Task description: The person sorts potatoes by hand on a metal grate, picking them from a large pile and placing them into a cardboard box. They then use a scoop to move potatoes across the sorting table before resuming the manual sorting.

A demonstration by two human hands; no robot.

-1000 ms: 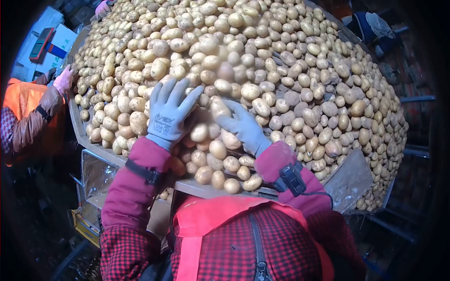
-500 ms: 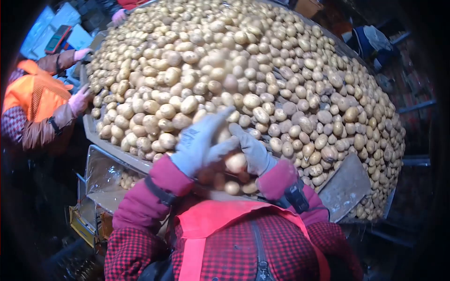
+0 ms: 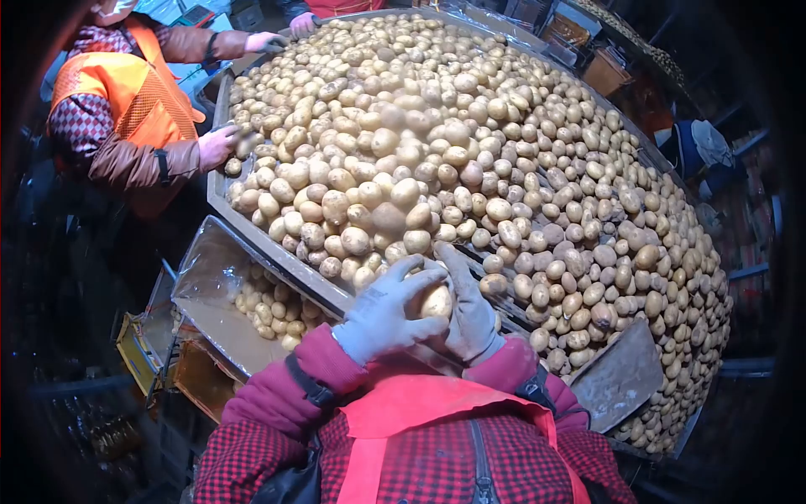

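Near the front edge of the sorting table, my gloved left hand (image 3: 384,316) curls around a pale potato (image 3: 436,302). My gloved right hand (image 3: 472,315) closes on the same potato from the other side, its fingers pointing away from me. A large heap of potatoes (image 3: 369,220) spreads just beyond both hands. Part of the held potato is hidden behind the gloves, and I cannot see my right fingertips fully.
A raised metal rim (image 3: 277,267) borders the table. Below it on the left is a lined chute (image 3: 220,281) with potatoes in it. A flat metal plate (image 3: 620,378) slants at the right. Another person's gloved hand (image 3: 217,148) rests by the left rim.
The view has shifted, so the heap sits lower and more of the left chute shows. The loose potatoes below my hands are out of sight; both hands are now together around one potato.
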